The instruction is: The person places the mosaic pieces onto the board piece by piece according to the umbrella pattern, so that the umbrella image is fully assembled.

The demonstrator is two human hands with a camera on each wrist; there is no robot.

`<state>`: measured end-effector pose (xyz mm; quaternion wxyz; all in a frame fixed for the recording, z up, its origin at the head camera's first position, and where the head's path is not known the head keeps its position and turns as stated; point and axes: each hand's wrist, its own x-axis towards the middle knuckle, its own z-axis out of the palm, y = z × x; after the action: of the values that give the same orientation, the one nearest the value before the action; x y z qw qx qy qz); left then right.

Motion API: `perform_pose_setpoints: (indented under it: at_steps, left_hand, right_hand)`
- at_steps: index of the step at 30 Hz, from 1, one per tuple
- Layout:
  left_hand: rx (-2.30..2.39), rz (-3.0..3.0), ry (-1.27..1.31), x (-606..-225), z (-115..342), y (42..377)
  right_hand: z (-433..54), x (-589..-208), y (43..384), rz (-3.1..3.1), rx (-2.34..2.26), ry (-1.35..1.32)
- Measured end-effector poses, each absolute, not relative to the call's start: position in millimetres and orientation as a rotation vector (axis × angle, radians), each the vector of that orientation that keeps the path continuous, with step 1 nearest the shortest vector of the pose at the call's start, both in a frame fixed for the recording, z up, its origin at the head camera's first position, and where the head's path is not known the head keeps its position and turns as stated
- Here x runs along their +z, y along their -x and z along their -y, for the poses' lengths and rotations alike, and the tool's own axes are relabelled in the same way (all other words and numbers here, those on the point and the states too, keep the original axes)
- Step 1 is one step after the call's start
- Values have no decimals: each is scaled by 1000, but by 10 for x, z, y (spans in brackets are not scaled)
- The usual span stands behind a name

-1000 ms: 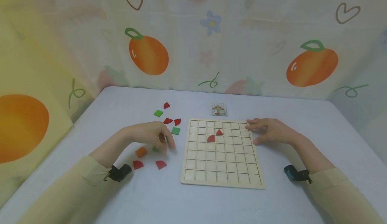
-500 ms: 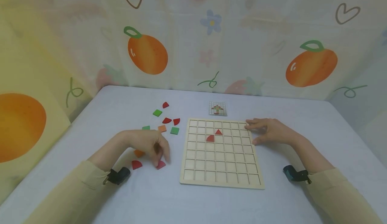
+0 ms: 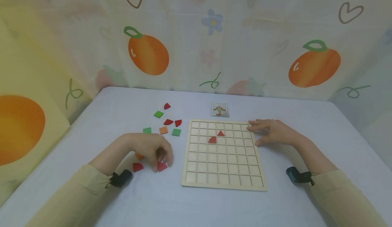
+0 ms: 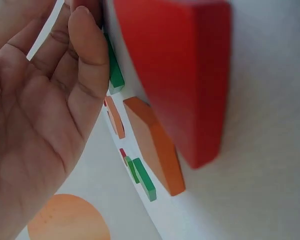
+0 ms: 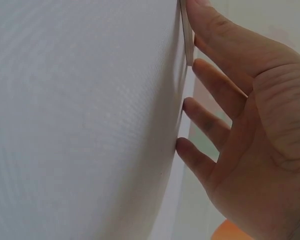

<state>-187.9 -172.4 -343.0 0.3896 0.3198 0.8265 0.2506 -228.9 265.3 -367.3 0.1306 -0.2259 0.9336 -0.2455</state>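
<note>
White-covered table point(image 3: 196, 208) fills lower half of frame. Square grid board point(image 3: 224, 187) lies flat, just right of centre; small picture card point(image 3: 219, 109) just past its far edge. Left of board I see scattered flat pieces: green squares point(image 3: 158, 114), orange pieces point(image 3: 163, 130), red wedges point(image 3: 168, 122), two at lower left.

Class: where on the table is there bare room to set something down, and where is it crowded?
Bare cloth lies in front of the board, between the sleeves; between the picture card and the far loose pieces; and at the far right, beyond the right hand. Crowded: left of the board, where pieces cluster about the left hand.
</note>
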Motion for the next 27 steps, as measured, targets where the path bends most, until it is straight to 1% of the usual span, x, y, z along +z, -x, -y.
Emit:
perform_pose_setpoints:
  at_steps: [14,20,27]
  left_hand:
    - [449,-2246,-837,-3420,1633,1822]
    - [459,-2221,-853,-3398,1604,1813]
    - [516,-2204,-811,-3382,1606,1843]
  right_hand:
    - [-2650,-3678,2280,-2723,-699,643]
    - [-2651,-3674,2280,-2716,-698,627]
    - [-2653,-3673,2282,-2705,-732,635]
